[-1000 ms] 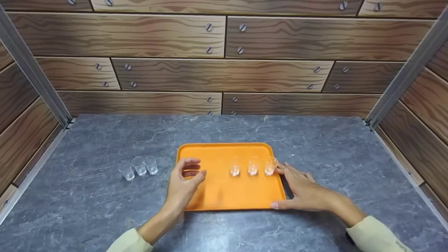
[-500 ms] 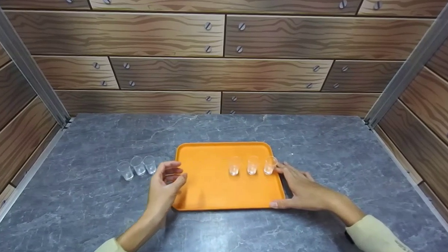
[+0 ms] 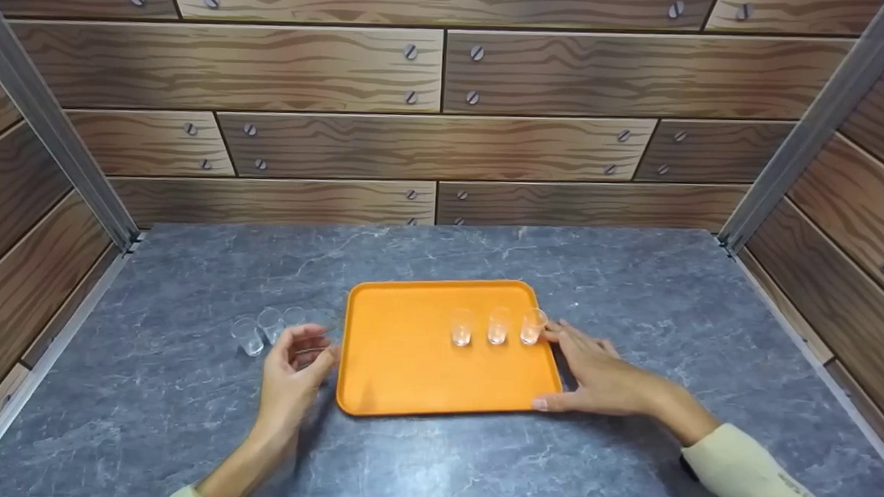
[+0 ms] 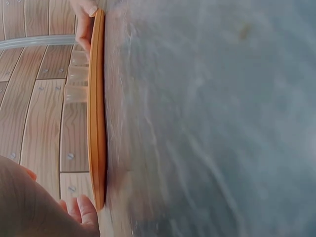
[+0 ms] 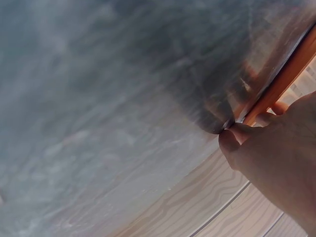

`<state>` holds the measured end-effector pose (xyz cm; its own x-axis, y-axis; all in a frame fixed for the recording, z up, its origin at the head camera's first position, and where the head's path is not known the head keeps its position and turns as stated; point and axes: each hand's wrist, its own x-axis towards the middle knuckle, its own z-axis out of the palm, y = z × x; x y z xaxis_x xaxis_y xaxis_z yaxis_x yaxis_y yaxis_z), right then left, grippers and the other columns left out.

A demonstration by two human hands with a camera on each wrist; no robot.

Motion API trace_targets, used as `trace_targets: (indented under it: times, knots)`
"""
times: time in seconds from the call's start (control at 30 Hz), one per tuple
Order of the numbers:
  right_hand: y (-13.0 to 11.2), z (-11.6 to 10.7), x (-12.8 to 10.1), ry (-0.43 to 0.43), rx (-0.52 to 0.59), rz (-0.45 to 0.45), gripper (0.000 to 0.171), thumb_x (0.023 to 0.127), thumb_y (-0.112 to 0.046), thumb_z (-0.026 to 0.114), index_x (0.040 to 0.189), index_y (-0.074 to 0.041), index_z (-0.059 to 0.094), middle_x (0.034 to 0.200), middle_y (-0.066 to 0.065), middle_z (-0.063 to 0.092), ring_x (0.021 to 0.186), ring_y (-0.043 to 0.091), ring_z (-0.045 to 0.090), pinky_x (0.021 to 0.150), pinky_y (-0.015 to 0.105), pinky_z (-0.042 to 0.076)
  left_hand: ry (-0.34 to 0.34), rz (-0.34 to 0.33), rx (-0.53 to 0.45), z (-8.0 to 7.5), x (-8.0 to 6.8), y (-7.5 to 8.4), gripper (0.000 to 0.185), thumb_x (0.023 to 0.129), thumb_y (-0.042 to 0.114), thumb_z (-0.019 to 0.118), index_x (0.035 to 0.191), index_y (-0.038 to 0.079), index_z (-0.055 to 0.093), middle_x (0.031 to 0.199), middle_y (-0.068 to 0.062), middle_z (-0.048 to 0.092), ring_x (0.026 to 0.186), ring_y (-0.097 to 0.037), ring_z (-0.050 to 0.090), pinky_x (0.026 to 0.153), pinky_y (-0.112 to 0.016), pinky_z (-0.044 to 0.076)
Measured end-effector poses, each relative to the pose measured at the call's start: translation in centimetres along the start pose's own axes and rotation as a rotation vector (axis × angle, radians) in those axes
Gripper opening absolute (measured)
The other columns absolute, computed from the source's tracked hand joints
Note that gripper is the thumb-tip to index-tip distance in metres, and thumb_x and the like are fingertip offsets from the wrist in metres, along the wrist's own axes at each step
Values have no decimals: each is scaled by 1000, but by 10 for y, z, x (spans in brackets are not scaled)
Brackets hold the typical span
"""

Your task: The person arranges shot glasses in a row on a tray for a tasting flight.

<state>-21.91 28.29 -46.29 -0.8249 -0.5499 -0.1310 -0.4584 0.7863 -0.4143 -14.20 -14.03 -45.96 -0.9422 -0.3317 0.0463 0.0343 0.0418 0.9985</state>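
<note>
An orange tray (image 3: 401, 372) lies on the table. Three small clear shot glasses stand in a row toward its right side: one nearer the middle (image 3: 462, 329), a centre one (image 3: 498, 327) and one by the right rim (image 3: 532, 327). My right hand (image 3: 610, 379) rests against the tray's right edge, thumb at the near corner and fingers spread along the side beside the last glass. My left hand (image 3: 286, 386) is just left of the tray, fingers loosely bent and holding nothing. Beyond it stand three more shot glasses (image 3: 248, 337), two partly hidden by its fingers.
The grey marbled table (image 3: 442, 252) carries the tray and glasses. A wood-patterned back wall (image 3: 331, 68) and side walls enclose it, with metal posts (image 3: 780, 142) at the far corners.
My left hand has moved left from over the tray to beside its left edge, near the loose shot glasses. The right hand, tray and glasses have stayed put.
</note>
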Motion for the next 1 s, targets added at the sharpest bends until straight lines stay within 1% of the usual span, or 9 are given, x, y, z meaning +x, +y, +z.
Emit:
trace_targets:
  times: [0.1, 0.2, 0.37, 0.5, 0.63, 0.83, 1.0]
  knots:
    - [0, 1, 1, 6, -2, -7, 111, 80, -79, 66, 162, -17, 23, 172, 6, 11, 158, 35, 10, 115, 78, 11, 15, -22, 3, -6, -2, 0, 39, 90, 3, 73, 126, -2, 58, 118, -16, 63, 98, -17, 62, 81, -20, 53]
    - [0, 1, 1, 7, 5, -8, 111, 80, -79, 66, 162, -18, 23, 172, 5, 11, 158, 35, 11, 115, 78, 10, 43, -48, 1, -15, -3, -1, 40, 90, 2, 73, 126, -2, 58, 115, -14, 65, 93, -13, 63, 77, -19, 54]
    - [-1, 0, 1, -8, 5, 5, 113, 81, -79, 66, 163, -17, 20, 172, 3, 9, 158, 34, 9, 115, 78, 10, 109, -102, -24, -34, -2, -3, 39, 90, -1, 70, 126, -3, 56, 105, -5, 67, 85, -7, 64, 72, -22, 57]
    - [0, -1, 1, -12, 5, 5, 112, 81, -78, 66, 163, -17, 20, 172, 3, 9, 158, 33, 9, 115, 78, 11, 147, -136, -15, -48, -2, -3, 42, 92, 0, 69, 129, -3, 51, 105, -2, 64, 84, -5, 62, 70, -22, 57]
    - [1, 0, 1, -7, 5, 4, 110, 81, -77, 66, 163, -18, 22, 172, 3, 9, 158, 34, 9, 115, 78, 11, 175, -153, -1, -58, 0, -4, 47, 93, 1, 68, 134, -1, 45, 114, -6, 59, 85, -4, 60, 71, -21, 56]
    - [1, 1, 0, 11, 4, -5, 110, 81, -78, 67, 162, -19, 23, 172, 5, 10, 158, 35, 10, 114, 79, 11, 199, -161, 8, -67, 6, -5, 51, 95, 5, 67, 138, 1, 41, 125, -12, 50, 89, -4, 56, 71, -20, 55]
    - [0, 2, 0, 19, 4, -21, 109, 81, -78, 66, 162, -17, 25, 172, 5, 10, 157, 37, 12, 114, 79, 13, 222, -151, 32, -72, 10, -6, 56, 95, 9, 69, 141, 1, 38, 134, -15, 45, 97, -9, 55, 73, -19, 55]
